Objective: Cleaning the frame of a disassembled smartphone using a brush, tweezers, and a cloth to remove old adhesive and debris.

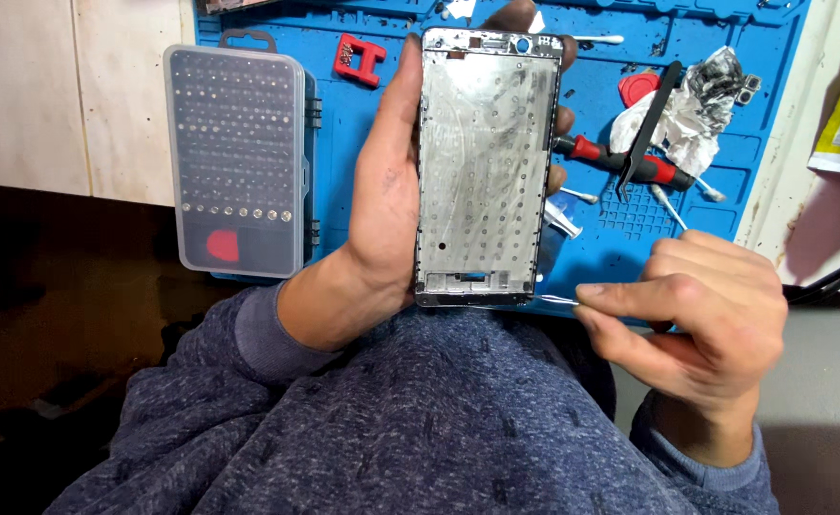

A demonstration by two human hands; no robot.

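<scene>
A person in a blue-grey knitted sweater sits at a worktop (pixel 20 95) covered by a blue repair mat (pixel 363 114). The left hand (pixel 382 200) is wrapped around a bare metal phone frame (pixel 485 167), holding it upright in the air above the mat, inner side toward the camera, fingertips showing along its right edge. The right hand (pixel 701 319) is closed in a pinch on a thin, pale tool (pixel 558 299), whose tip points at the frame's lower right corner; whether it touches is too fine to tell.

On the mat to the left lies a clear plastic case of screwdriver bits (pixel 237 157). Near the top is a small red clamp (pixel 359 59). To the right lie a red-and-black screwdriver (pixel 625 162), black tweezers (pixel 651 129), a few cotton swabs (pixel 668 205) and a crumpled wrapper with small parts (pixel 696 105).

As a judgement: the frame is held only by a one-handed grip, so a hard push from the tool could twist it loose or bend the thin edge. The tip might also slip toward the holding fingers.
</scene>
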